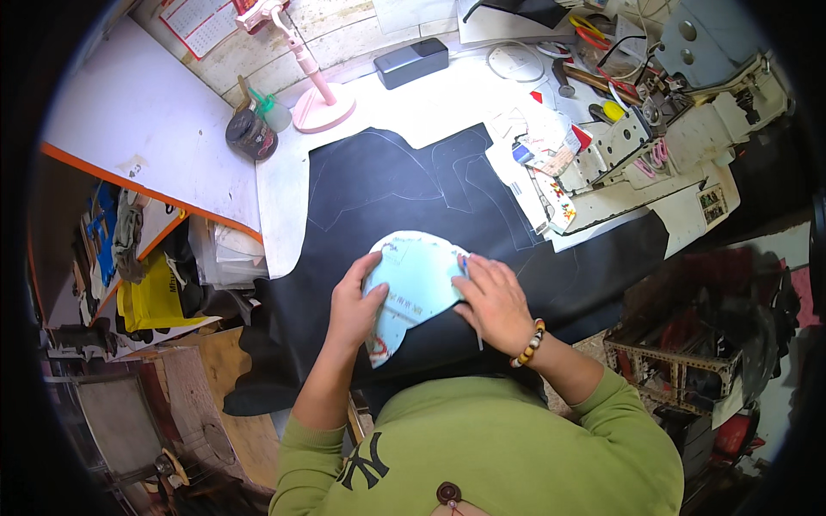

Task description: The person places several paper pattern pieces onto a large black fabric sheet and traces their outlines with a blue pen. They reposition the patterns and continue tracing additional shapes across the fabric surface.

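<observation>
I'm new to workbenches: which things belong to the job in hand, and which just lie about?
Job, seemingly: pale-blue piece, left hand holding it, right hand at its edge; outlined black sheet.
Lying about, seemingly: pink stand, dark jar, yellow bag.

Your curved panel [417, 277] is pale blue with dark specks; the sheet [379, 176] is black, traced with pale lines. At eleven o'clock, a pink stand [323, 108]; at nine, a yellow bag [153, 299]; your shirt [525, 443] is green.
</observation>
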The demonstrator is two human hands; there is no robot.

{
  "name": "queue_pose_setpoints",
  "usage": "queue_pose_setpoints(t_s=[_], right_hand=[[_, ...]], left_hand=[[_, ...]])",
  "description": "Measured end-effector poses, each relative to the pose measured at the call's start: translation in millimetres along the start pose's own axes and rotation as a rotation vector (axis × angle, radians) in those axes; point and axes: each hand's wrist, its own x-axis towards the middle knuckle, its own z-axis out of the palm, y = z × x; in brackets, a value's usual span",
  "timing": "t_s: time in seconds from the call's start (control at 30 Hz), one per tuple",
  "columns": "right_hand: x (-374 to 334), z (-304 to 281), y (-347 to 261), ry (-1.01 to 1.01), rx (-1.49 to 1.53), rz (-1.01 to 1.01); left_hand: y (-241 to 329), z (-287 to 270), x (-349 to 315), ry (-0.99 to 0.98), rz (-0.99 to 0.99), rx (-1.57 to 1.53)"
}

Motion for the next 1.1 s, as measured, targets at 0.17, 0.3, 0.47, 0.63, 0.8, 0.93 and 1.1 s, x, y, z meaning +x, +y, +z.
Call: queue_pose_setpoints(t_s=[0.17,0.3,0.47,0.63,0.8,0.93,1.1], right_hand=[[-2,-14,25,0.059,-0.070,0.090],[-14,-24,38,0.070,-0.054,0.144],[-27,-26,42,0.083,-0.012,0.180],[-34,-21,39,0.128,0.010,0.193],[-36,-17,39,0.150,-0.017,0.169],[-37,-17,39,0.202,0.021,0.180],[-35,-22,34,0.335,0.262,0.147]], left_hand=[[9,20,35,0.051,0.156,0.241],[15,20,44,0.019,0.189,0.393],[22,25,49,-0.024,0.211,0.430],[28,32,50,-0.026,0.221,0.455],[25,31,53,-0.044,0.203,0.447],[19,32,52,-0.027,0.154,0.132],[18,52,11,0.546,0.096,-0.376]])
